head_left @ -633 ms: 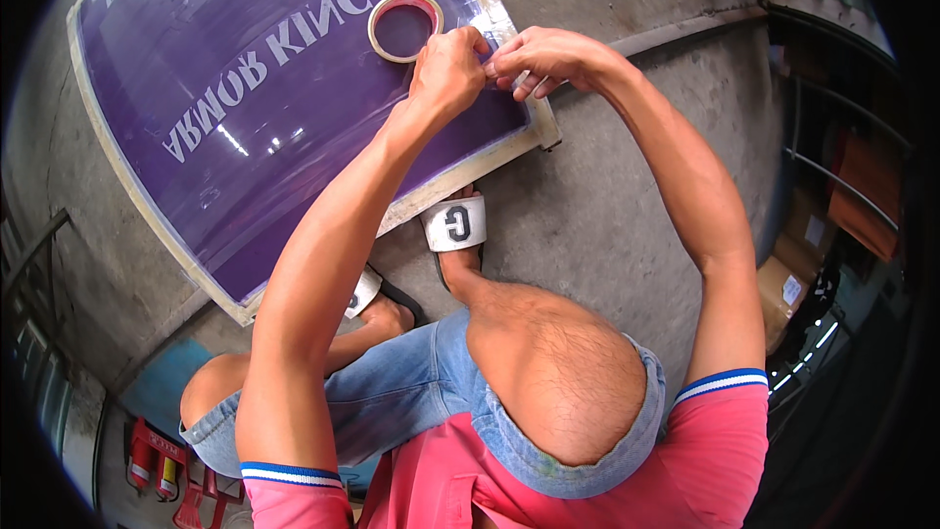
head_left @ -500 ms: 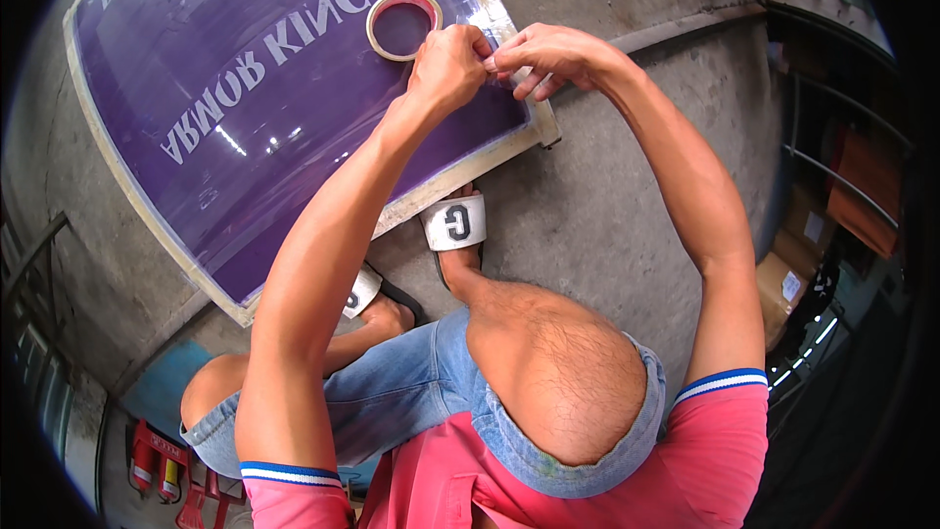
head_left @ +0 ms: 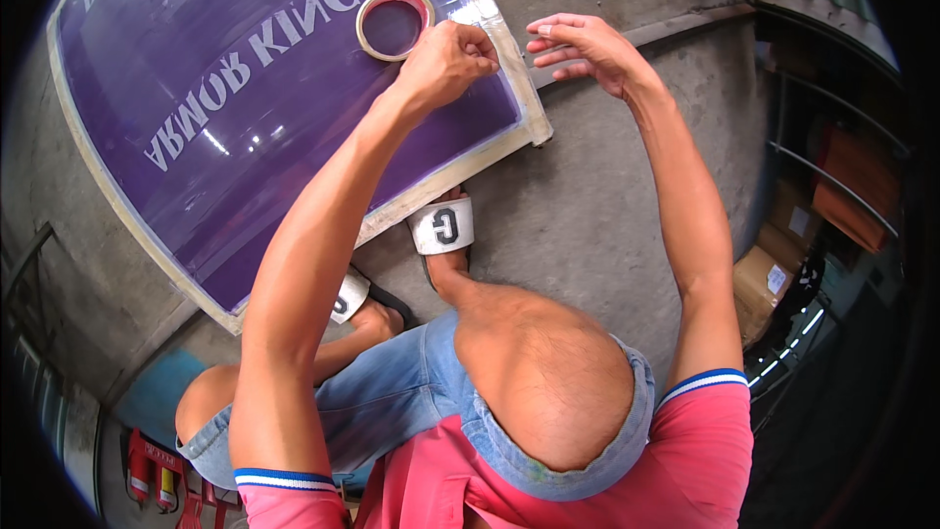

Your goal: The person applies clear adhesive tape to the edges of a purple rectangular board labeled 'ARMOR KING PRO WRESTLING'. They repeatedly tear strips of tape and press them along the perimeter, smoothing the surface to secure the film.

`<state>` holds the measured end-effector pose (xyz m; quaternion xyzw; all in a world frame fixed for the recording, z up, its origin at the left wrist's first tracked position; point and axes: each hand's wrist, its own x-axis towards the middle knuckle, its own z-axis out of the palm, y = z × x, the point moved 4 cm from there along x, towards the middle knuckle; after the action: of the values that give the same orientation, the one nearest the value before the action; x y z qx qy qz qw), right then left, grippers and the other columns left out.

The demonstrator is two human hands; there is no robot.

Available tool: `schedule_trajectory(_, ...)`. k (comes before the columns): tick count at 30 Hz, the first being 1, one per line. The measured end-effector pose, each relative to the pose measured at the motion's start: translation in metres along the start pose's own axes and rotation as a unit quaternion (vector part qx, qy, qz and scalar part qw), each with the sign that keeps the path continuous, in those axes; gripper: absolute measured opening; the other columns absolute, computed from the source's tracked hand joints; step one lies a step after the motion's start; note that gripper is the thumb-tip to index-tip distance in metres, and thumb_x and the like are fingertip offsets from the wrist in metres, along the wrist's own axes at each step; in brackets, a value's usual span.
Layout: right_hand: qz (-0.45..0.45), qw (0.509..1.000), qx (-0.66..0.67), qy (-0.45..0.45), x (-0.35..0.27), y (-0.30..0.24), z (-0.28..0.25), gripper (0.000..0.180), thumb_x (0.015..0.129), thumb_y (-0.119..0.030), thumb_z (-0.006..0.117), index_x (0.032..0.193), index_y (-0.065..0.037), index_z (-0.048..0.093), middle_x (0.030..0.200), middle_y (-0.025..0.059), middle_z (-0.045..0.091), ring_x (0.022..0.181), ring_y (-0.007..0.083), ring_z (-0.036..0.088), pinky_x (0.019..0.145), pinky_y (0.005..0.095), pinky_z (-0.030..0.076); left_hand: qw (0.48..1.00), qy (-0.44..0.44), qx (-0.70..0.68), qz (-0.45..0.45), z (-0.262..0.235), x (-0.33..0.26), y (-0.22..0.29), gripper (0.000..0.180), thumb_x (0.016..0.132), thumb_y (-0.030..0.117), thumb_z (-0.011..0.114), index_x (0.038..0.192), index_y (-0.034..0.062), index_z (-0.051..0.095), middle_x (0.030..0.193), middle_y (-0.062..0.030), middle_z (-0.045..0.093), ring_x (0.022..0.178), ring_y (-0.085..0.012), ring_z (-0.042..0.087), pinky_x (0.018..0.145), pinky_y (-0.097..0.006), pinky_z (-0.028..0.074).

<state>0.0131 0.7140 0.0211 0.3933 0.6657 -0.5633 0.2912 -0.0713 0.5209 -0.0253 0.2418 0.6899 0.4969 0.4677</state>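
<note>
My left hand (head_left: 454, 61) is over the right part of a purple screen panel (head_left: 323, 137), its fingers curled into a pinch. What they hold, if anything, I cannot make out. A roll of tape (head_left: 368, 43), a pale ring with a pink inner core, lies on the panel just left of that hand. My right hand (head_left: 592, 51) is past the panel's right edge, above the floor, with its fingers apart and no object in it. Glossy clear film or tape (head_left: 474, 8) reflects light near the panel's right border.
A pale wooden frame (head_left: 534, 125) borders the panel, which carries mirrored lettering. My feet in white-strapped slides (head_left: 443, 225) stand by its near edge on the concrete floor (head_left: 558, 196). Cardboard boxes (head_left: 762, 279) and a metal rack are at right; red fire extinguishers (head_left: 140, 475) stand lower left.
My right hand has parted from my left hand and moved to the right, its fingers spreading. The left hand stays pinched beside the tape roll. The whole view has shifted slightly.
</note>
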Motion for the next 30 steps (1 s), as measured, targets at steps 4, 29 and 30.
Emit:
schedule_trajectory(4, -0.051, 0.991, 0.112, -0.053, -0.003, 0.013, 0.004, 0.028, 0.096, -0.020, 0.059, 0.118, -0.002, 0.064, 0.105, 0.0085, 0.069, 0.092, 0.0145, 0.068, 0.074, 0.0258, 0.055, 0.997, -0.037, -0.068, 0.003, -0.002, 0.000, -0.002, 0.012, 0.087, 0.011, 0.070, 0.088, -0.0007, 0.072, 0.066, 0.0011, 0.060, 0.064, -0.0070, 0.056, 0.062, -0.024, 0.048)
schedule_trajectory(29, -0.295, 0.936, -0.179, -0.065, -0.034, -0.033, 0.038, 0.023, 0.091, -0.008, 0.062, 0.111, -0.010, 0.074, 0.102, 0.0037, 0.066, 0.089, 0.0131, 0.060, 0.077, 0.0277, 0.048, 0.994, -0.057, -0.089, 0.000, -0.007, -0.003, 0.003, 0.014, 0.085, 0.015, 0.073, 0.084, 0.0012, 0.072, 0.068, 0.0010, 0.061, 0.063, -0.0063, 0.052, 0.058, -0.026, 0.041)
schedule_trajectory(30, -0.296, 0.937, -0.174, -0.068, -0.034, -0.032, 0.037, 0.023, 0.091, -0.008, 0.062, 0.111, -0.010, 0.074, 0.103, 0.0037, 0.066, 0.089, 0.0129, 0.059, 0.077, 0.0273, 0.048, 0.994, -0.059, -0.091, -0.003, -0.006, -0.003, 0.004, 0.014, 0.085, 0.015, 0.073, 0.084, 0.0011, 0.072, 0.067, 0.0010, 0.061, 0.063, -0.0065, 0.052, 0.058, -0.026, 0.042)
